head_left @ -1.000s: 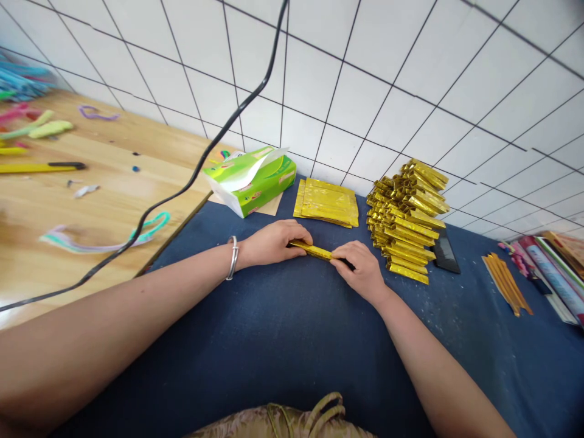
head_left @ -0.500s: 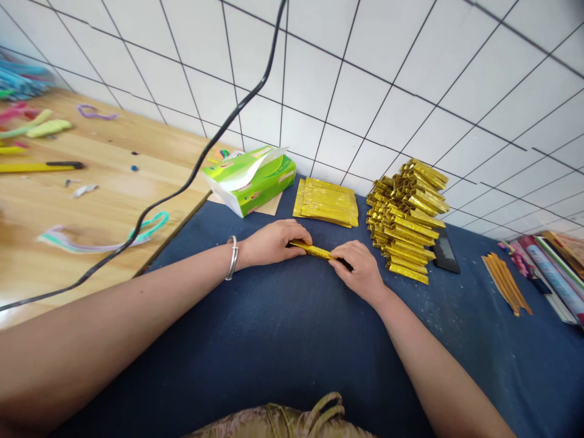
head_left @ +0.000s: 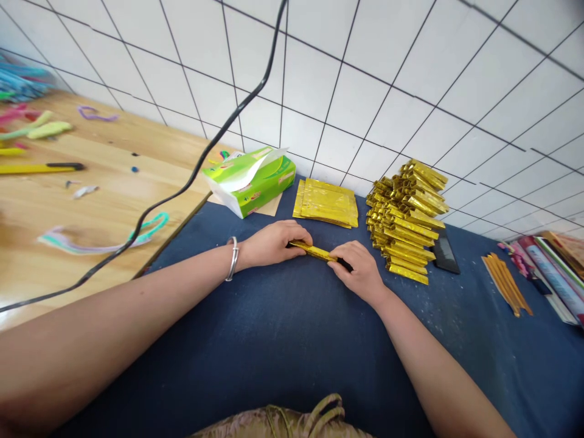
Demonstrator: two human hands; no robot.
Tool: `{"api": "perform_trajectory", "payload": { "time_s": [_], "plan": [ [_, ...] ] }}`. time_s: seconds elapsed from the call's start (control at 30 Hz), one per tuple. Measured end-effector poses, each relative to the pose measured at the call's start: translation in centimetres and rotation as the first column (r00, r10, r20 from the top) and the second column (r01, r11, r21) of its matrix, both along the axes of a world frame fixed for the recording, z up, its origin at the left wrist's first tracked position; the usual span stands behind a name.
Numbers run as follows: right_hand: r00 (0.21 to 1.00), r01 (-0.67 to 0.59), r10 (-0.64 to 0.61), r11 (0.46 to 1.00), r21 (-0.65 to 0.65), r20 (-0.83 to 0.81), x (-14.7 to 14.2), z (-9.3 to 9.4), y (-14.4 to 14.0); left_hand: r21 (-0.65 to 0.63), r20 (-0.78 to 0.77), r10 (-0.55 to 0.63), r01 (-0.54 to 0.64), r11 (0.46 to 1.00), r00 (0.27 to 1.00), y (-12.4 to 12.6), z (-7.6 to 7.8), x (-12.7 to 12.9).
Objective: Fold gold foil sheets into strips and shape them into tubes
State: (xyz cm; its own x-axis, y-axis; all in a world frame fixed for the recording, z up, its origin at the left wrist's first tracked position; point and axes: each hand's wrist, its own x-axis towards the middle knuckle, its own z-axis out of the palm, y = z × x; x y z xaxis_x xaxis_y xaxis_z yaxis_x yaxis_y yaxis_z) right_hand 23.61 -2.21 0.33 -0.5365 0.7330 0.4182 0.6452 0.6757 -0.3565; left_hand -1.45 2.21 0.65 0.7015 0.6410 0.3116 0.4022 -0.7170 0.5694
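Barely anything is shifting around the gold strip (head_left: 314,250): it is lying on the blue cloth (head_left: 283,328) of the bench, just as it was a second ago. The left hand (head_left: 274,242) is pinching its left end with fingers curled shut over it, and the right hand (head_left: 360,267) is closing on its right end, having crept only slightly inward, so the pressing looks to be in mid-step rather than finished. Just beyond the hands, a flat stack of gold sheets (head_left: 326,202) is lying near the wall, with a tall pile of folded strips (head_left: 406,222) beside it to the right. A green tissue pack (head_left: 250,179) is sitting to the left, and a black cable (head_left: 182,188) is hanging across the wooden bench (head_left: 68,207).
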Motion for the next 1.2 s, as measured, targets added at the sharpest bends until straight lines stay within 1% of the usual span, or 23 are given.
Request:
{"api": "perform_trajectory", "payload": {
  "time_s": [0.3,0.47,0.63,0.77,0.87,1.0,1.2],
  "plan": [
    [1.000,0.010,-0.010,1.000,-0.009,0.002,0.00,0.03,0.02,0.004,-0.003,-0.008,0.008,1.000,1.000,0.10,0.01,0.06],
    [1.000,0.017,-0.017,1.000,-0.004,-0.017,-0.11,0.17,-0.05,-0.013,-0.014,0.021,-0.021,1.000,1.000,-0.03,0.12,0.06],
    [0.999,0.032,-0.031,0.999,0.013,-0.041,-0.09,0.29,0.02,-0.020,0.007,0.039,-0.039,0.999,0.999,-0.14,0.03,0.10],
    [0.998,0.038,-0.036,0.999,0.032,-0.058,-0.20,0.45,0.05,-0.019,0.010,0.077,-0.077,0.997,0.997,-0.15,-0.07,0.08],
    [0.997,0.052,-0.050,0.998,0.041,-0.060,-0.32,0.49,0.07,-0.004,0.017,0.089,-0.089,0.996,0.996,-0.23,0.13,0.10],
    [0.997,0.056,-0.053,0.997,0.049,-0.054,-0.29,0.33,0.18,0.028,0.047,0.066,-0.067,0.997,0.997,-0.34,0.43,0.19],
    [1.000,0.004,-0.004,1.000,0.019,-0.001,-0.18,0.30,0.17,0.038,0.061,0.009,-0.011,0.999,0.998,-0.37,0.47,0.28]
  ]
}}
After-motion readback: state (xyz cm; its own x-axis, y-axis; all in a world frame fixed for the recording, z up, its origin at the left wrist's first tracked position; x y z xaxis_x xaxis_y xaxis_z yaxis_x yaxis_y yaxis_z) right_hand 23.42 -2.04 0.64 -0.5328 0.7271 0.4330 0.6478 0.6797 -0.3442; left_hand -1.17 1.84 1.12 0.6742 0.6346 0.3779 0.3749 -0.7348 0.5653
